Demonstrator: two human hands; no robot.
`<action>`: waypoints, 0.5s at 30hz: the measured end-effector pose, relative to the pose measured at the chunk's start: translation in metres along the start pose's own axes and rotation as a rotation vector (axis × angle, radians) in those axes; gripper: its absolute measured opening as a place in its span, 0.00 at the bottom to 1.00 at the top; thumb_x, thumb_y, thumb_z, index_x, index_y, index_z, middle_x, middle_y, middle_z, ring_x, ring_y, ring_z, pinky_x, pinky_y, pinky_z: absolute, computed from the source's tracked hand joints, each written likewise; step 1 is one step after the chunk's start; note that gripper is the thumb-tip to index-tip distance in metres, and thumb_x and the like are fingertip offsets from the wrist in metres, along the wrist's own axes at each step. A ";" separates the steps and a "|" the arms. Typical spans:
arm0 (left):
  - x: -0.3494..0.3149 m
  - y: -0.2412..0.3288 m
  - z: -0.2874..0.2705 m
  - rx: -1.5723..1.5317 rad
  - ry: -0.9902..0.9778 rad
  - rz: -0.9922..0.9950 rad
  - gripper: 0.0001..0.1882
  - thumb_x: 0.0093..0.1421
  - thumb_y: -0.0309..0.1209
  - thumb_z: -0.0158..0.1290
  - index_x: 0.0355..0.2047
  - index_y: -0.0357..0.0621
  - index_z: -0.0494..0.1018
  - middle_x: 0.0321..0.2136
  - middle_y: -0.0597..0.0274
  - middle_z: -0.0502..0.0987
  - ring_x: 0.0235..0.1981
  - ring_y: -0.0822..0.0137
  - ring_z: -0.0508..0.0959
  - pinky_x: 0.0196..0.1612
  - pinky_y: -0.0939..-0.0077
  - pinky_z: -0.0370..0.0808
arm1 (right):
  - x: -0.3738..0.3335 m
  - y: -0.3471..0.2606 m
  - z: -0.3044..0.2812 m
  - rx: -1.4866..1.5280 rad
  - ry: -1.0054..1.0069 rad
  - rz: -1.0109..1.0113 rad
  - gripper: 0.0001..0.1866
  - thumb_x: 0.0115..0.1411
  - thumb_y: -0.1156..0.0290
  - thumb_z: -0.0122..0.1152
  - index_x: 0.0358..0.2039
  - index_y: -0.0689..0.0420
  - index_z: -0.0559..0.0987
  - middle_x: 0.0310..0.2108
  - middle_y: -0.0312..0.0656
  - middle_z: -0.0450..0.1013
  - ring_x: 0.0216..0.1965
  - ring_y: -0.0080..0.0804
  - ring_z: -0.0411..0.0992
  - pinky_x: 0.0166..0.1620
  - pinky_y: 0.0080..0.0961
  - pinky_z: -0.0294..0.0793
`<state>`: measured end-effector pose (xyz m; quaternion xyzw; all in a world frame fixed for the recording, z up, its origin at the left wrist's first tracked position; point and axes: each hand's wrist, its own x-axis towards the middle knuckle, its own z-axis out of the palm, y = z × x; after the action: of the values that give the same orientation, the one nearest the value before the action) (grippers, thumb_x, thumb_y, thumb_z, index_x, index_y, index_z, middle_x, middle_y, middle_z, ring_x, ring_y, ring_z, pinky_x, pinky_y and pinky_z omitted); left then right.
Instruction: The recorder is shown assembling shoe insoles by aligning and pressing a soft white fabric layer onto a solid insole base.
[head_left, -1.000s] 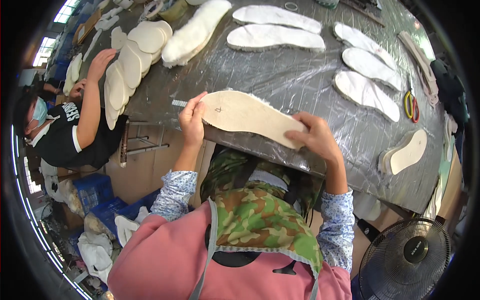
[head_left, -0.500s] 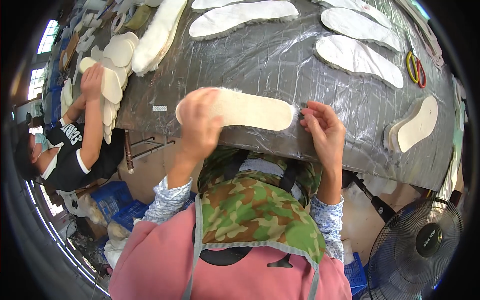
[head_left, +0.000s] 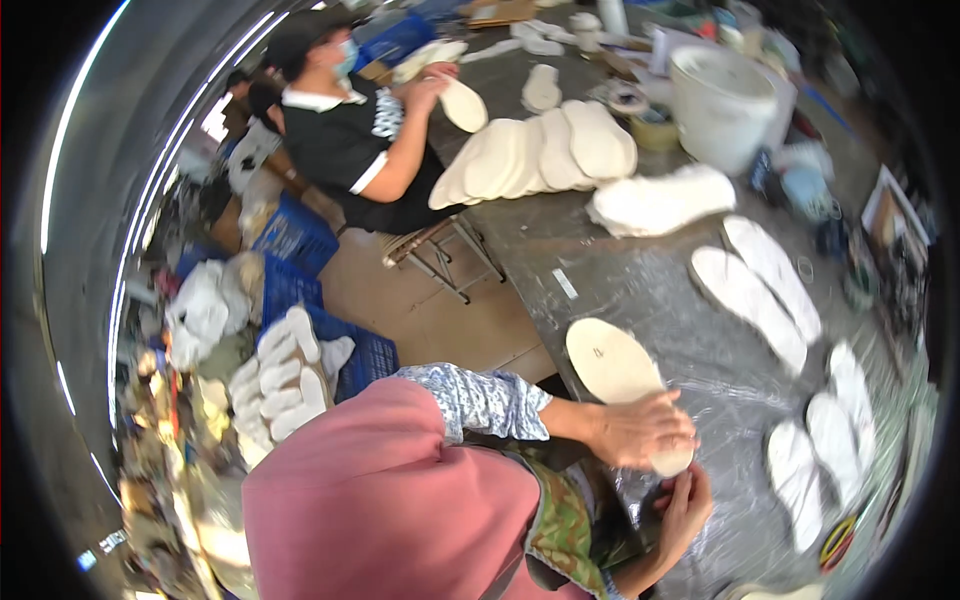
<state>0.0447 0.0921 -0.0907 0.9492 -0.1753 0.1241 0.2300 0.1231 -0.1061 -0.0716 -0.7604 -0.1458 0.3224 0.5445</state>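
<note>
A cream, sole-shaped insole (head_left: pixel 610 360) lies near the table's edge, with a small dark mark on its broad end. Across its narrower part rests my left hand (head_left: pixel 645 432), fingers stretched out and lying flat on it. The insole's narrow tip shows beyond those fingers. Close by this tip is my right hand (head_left: pixel 685 510), its fingers bent and drawn together. Whether they pinch the insole's edge or something small, I cannot make out. Past the broad end, a small white strip (head_left: pixel 565 284) lies on the dark table covering.
Fluffy white insoles (head_left: pixel 750 305) lie to the right; red-and-yellow-handled scissors (head_left: pixel 838 543) are at lower right. Further back are a stack of cream insoles (head_left: pixel 540 150) and a white bucket (head_left: pixel 722 110). A co-worker (head_left: pixel 350 130) holds an insole. Blue crates (head_left: pixel 295 240) stand on the floor.
The view has swung left, bringing the co-worker, bucket and crates into fuller sight. My left hand has moved along the insole from its left end toward the end by my right hand.
</note>
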 end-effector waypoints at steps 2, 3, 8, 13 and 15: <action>-0.007 0.002 -0.003 0.025 0.009 0.009 0.42 0.51 0.44 0.58 0.63 0.41 0.57 0.55 0.50 0.63 0.61 0.55 0.60 0.66 0.39 0.48 | 0.006 0.006 -0.001 0.047 -0.088 -0.033 0.13 0.68 0.67 0.49 0.45 0.62 0.76 0.22 0.36 0.73 0.13 0.16 0.64 0.15 0.13 0.58; -0.009 0.002 -0.005 0.017 0.017 0.011 0.42 0.51 0.44 0.58 0.63 0.41 0.56 0.55 0.50 0.63 0.61 0.54 0.60 0.65 0.39 0.48 | 0.007 -0.001 -0.002 0.067 -0.121 -0.003 0.13 0.68 0.68 0.49 0.44 0.64 0.76 0.22 0.37 0.73 0.12 0.16 0.65 0.15 0.13 0.59; -0.012 -0.005 0.003 -0.051 0.097 0.050 0.43 0.52 0.46 0.58 0.64 0.41 0.56 0.61 0.47 0.59 0.63 0.50 0.59 0.65 0.39 0.48 | 0.003 -0.005 -0.007 0.067 -0.158 0.038 0.13 0.68 0.66 0.50 0.42 0.62 0.76 0.22 0.36 0.73 0.12 0.15 0.64 0.14 0.12 0.57; -0.038 -0.027 -0.062 0.138 0.064 -0.208 0.31 0.57 0.43 0.51 0.60 0.45 0.64 0.64 0.47 0.59 0.65 0.44 0.56 0.64 0.39 0.49 | 0.010 -0.041 0.015 0.122 -0.064 0.156 0.13 0.67 0.70 0.49 0.34 0.65 0.78 0.18 0.34 0.70 0.17 0.17 0.62 0.21 0.18 0.60; -0.066 -0.051 -0.083 0.286 0.159 -0.439 0.30 0.56 0.40 0.51 0.58 0.45 0.67 0.63 0.52 0.61 0.66 0.47 0.56 0.64 0.43 0.49 | 0.009 -0.036 0.018 0.072 0.054 0.125 0.14 0.67 0.68 0.49 0.39 0.65 0.79 0.20 0.35 0.71 0.18 0.19 0.67 0.21 0.17 0.63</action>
<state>-0.0080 0.1926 -0.0604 0.9746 0.0724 0.1689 0.1279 0.1234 -0.0747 -0.0450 -0.7565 -0.0714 0.3402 0.5539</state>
